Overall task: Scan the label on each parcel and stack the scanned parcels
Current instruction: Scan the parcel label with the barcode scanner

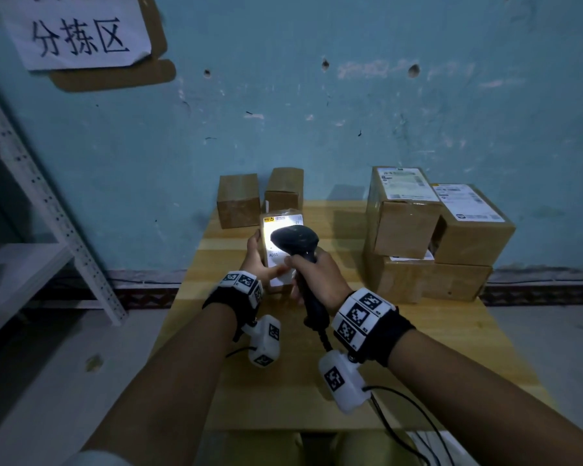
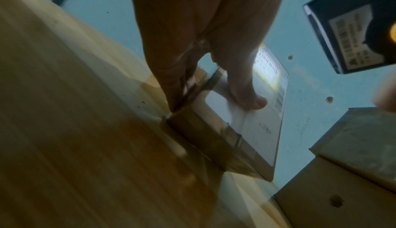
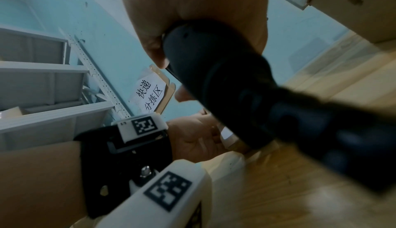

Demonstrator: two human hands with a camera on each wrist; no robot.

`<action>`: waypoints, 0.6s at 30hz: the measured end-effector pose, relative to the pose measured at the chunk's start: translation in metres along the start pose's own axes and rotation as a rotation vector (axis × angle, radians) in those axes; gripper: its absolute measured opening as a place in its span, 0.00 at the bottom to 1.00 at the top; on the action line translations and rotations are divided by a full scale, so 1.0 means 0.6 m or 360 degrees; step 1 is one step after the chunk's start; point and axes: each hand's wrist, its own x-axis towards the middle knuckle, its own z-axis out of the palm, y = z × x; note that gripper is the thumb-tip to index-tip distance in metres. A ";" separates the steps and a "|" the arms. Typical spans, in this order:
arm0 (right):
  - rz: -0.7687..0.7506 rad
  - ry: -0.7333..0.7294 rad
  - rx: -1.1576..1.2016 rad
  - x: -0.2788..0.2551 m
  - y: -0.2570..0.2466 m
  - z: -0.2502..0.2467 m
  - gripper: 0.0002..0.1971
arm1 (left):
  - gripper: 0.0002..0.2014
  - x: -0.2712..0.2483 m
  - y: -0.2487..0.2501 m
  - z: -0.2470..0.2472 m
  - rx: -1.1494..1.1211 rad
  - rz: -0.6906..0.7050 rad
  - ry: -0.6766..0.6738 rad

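Gripping the black barcode scanner point(image 1: 295, 242), the right hand point(image 1: 320, 275) lights the label on a small parcel point(image 1: 281, 250) that the left hand point(image 1: 260, 260) clasps upright on the worktop point(image 1: 283, 381)

Both forearms are bare. Each wrist wears a wide black fabric wrist strap point(image 1: 389, 334) topped by a ring of white blocks printed with black square-code markers point(image 1: 360, 312). Under each wrist hangs a white plastic camera pod point(image 1: 340, 381) with its own marker, and thin black cables point(image 1: 404, 428) trail from the pods.
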 end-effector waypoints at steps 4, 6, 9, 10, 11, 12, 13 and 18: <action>-0.0050 0.0088 -0.0132 0.006 0.006 0.004 0.08 | 0.50 0.001 -0.001 0.001 -0.0016 0.0026 0.0042; -0.0064 0.0158 -0.0209 0.011 0.008 0.007 0.14 | 0.51 0.002 -0.001 0.003 -0.0031 0.0009 0.0047; -0.0072 0.0234 -0.0263 0.015 0.010 0.011 0.18 | 0.52 0.005 -0.002 0.005 -0.0072 -0.0059 0.0062; -0.0085 0.0245 -0.0271 0.015 0.011 0.011 0.18 | 0.52 0.005 -0.003 0.006 -0.0100 -0.0066 0.0066; -0.0097 0.0249 -0.0272 0.013 0.010 0.011 0.18 | 0.52 0.006 -0.005 0.007 -0.0116 -0.0065 0.0070; -0.0105 0.0253 -0.0266 0.013 0.011 0.011 0.17 | 0.52 0.007 -0.006 0.008 -0.0128 -0.0070 0.0070; -0.0111 0.0255 -0.0258 0.012 0.011 0.010 0.17 | 0.52 0.010 -0.008 0.008 -0.0143 -0.0072 0.0071; -0.0123 0.0244 -0.0270 0.011 0.009 0.012 0.17 | 0.56 0.015 -0.018 0.008 -0.0142 -0.0076 0.0077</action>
